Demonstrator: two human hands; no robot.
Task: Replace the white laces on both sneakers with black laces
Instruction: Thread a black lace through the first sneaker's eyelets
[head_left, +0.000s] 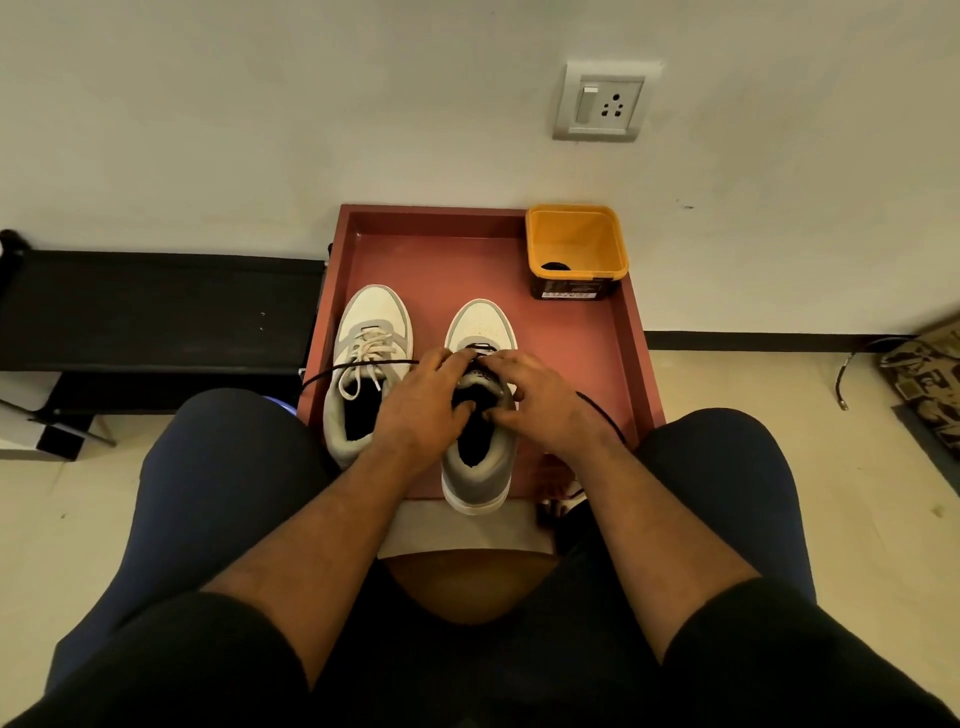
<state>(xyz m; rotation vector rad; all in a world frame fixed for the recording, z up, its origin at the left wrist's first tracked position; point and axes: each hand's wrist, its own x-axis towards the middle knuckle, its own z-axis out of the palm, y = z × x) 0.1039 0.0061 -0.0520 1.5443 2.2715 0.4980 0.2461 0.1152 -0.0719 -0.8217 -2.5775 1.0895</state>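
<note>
Two white and grey sneakers stand side by side in a red tray (631, 332). The left sneaker (371, 332) still carries its white laces (366, 358). Over the tongue of the right sneaker (480, 322) both my hands work a black lace (358, 367). My left hand (426, 400) pinches the lace at the eyelets, and one end runs left across the other shoe. My right hand (535, 400) pinches the lace on the shoe's right side, and its other end trails past my wrist (602, 413). My fingers hide the eyelets.
A yellow tub (575, 244) with something black inside stands in the tray's far right corner. A black bench (156, 306) lies to the left. The wall with a socket (602, 101) rises just behind the tray. My knees flank the tray.
</note>
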